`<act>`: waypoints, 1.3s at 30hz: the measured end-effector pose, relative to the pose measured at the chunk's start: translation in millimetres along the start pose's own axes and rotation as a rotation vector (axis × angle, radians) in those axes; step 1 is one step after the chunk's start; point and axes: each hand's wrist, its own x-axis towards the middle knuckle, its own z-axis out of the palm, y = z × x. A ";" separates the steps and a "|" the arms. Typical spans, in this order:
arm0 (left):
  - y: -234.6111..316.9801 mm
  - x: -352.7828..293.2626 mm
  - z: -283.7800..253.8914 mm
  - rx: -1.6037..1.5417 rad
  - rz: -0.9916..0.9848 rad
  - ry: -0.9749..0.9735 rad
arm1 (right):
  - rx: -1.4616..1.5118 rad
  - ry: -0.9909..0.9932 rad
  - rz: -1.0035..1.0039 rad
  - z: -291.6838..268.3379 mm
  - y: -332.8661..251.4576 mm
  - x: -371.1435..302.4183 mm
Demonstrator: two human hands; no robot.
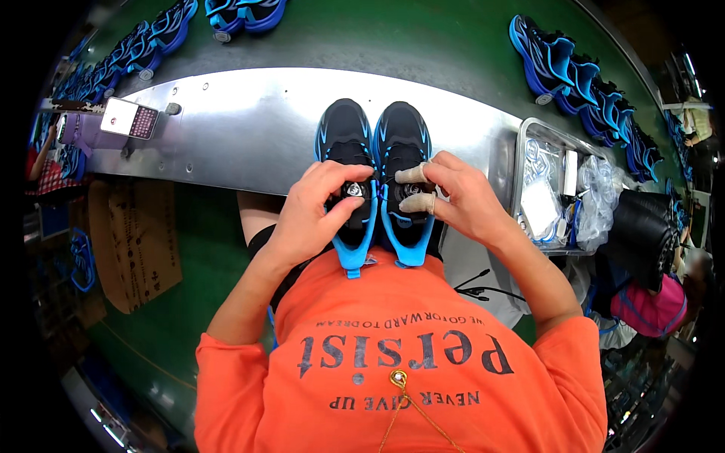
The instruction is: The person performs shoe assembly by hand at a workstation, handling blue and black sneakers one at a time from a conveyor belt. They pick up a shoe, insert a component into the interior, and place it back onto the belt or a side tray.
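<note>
A pair of black sneakers with bright blue trim stands side by side at the bench edge, toes pointing away from me. Over the tongue of the left sneaker (343,127), my left hand (317,205) bends its thumb and forefinger, a small round silver emblem showing between them. My right hand (461,195), with pale covers on thumb and forefinger, grips the inner opening of the right sneaker (402,130). Something thin and dark lies between the two hands' fingertips; I cannot make out exactly what. Both blue heel collars point toward my orange shirt.
A metal tray (521,185) with clear plastic bags stands at right. On the bench's left lies a phone (130,118). Rows of similar sneakers (540,64) line the green surface beyond. A cardboard box (136,241) is at lower left, black cables (483,291) beside my lap.
</note>
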 end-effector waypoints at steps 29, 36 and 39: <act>9.8 0.1 16.7 0.088 -0.066 0.229 | 0.028 0.251 -0.239 33.0 8.8 3.4; -8.1 -1.2 -4.6 -0.010 0.007 -0.013 | 0.012 0.281 -0.163 8.6 -0.5 2.9; 6.6 -0.6 3.9 0.164 0.015 0.134 | 0.002 0.258 -0.164 3.1 -8.0 12.0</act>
